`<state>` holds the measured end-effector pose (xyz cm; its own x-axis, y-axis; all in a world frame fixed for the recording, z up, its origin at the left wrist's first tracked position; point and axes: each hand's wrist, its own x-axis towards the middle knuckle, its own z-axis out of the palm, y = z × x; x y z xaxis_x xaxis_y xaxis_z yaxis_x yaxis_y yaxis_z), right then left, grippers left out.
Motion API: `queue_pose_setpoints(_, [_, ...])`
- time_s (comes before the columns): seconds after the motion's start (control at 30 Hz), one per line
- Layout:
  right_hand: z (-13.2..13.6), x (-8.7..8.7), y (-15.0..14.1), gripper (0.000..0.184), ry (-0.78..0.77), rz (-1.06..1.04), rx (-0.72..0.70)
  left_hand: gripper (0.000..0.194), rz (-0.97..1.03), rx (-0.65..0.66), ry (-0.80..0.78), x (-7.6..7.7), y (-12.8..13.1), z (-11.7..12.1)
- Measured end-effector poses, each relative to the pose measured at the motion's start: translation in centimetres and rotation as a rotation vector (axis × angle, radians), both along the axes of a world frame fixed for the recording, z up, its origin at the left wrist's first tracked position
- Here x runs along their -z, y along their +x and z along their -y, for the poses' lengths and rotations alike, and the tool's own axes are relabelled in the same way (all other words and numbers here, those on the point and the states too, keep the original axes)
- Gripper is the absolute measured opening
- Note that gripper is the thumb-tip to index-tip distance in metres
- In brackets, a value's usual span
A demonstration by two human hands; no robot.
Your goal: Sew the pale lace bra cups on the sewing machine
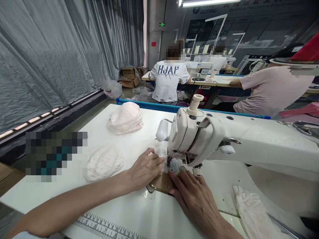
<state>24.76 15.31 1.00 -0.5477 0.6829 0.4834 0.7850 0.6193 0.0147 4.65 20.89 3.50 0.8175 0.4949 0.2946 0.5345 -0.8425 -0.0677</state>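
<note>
My left hand (147, 167) is closed on a piece of white lace fabric (159, 149), its fingers curled over it just left of the needle. The lace runs up to the presser foot (169, 162) of a white sewing machine (211, 132) and lies flat on the bed. My right hand (193, 187) rests on the bed right of the foot, fingers laid down and forefinger tip near the needle. Whether that fingertip touches the lace is hard to see. A brown plate (162, 183) shows between both hands.
A pale lace pile (126, 118) sits at the table's far side, another lace piece (104, 162) nearer left. More lace (253, 210) lies at right beside a metal tool (282, 225). A ruler scale (104, 227) marks the front edge. Co-workers (169, 78) sit beyond.
</note>
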Motion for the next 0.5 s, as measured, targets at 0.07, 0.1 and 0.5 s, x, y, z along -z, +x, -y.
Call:
queue_pose_setpoints(0.07, [-0.1,0.2,0.0,0.041,0.017,-0.007,0.005,0.029,-0.004,-0.006,0.027,0.3,0.2,-0.1])
queue_pose_setpoints(0.1, [-0.1,0.4,0.0,0.04,0.022,-0.015,0.005,0.03,-0.002,-0.011,0.036,0.6,0.3,-0.1])
queue_pose_setpoints(0.5, [1.3,-2.5,-2.4,0.032,0.024,0.023,-0.136,0.02,-0.025,-0.327,-0.202,-2.6,-6.0,3.6])
